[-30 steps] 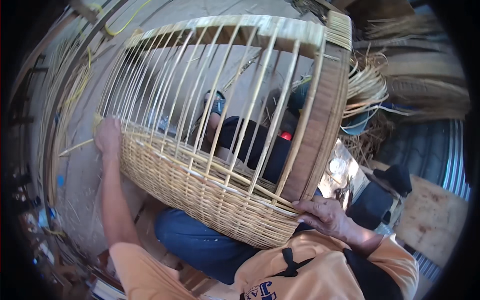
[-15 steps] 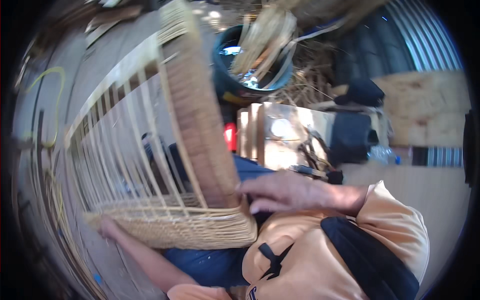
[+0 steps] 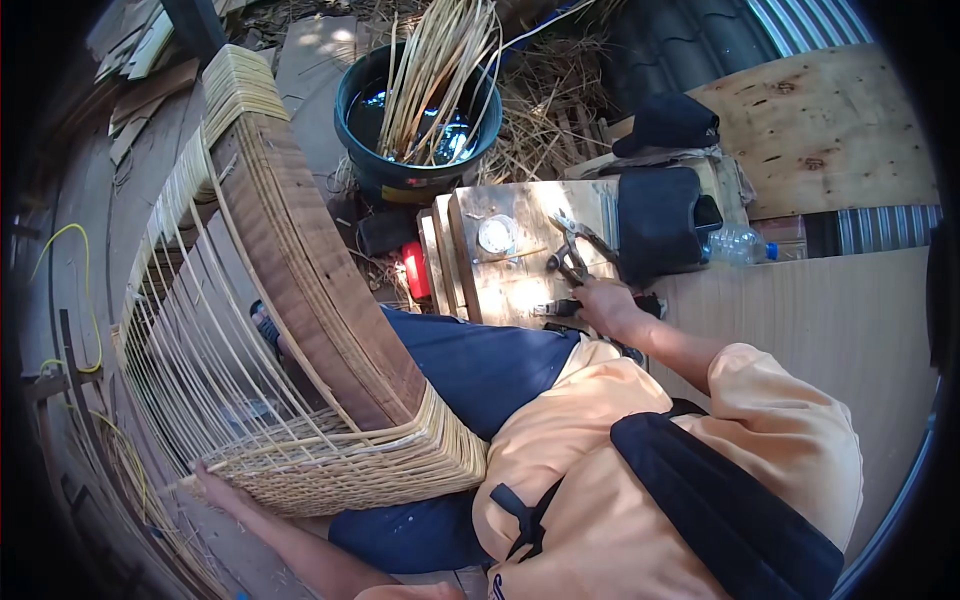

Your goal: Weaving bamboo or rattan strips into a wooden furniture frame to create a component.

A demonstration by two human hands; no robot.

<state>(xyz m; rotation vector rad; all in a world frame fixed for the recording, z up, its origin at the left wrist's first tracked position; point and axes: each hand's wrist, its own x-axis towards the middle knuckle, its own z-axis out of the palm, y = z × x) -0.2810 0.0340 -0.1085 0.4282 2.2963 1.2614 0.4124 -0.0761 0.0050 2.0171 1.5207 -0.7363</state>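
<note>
A half-woven wicker piece [image 3: 360,470] leans across my lap, with tight weaving along its lower edge and pale bare rods [image 3: 235,340] rising above. A brown wooden board [image 3: 320,285] forms its near side. At the far-left lower corner, my left hand [image 3: 215,487] is closed on the woven edge, its fingers partly hidden behind it. My right hand [image 3: 605,305] reaches over the work board, fingers curled at the dark handles of a pair of shears [image 3: 578,240]. The shears still lie on the board.
A wooden work board [image 3: 500,285] holds a small round white container [image 3: 497,235]. Behind it stands a bucket [image 3: 415,180] of water with long strips [image 3: 440,85] soaking. A black cap [image 3: 665,125], a dark pouch [image 3: 660,220] and a clear bottle [image 3: 738,245] lie to the right.
My right hand has left the near corner of the wicker piece and moved right to the shears. My left hand keeps its hold. The view has shifted and sharpened.
</note>
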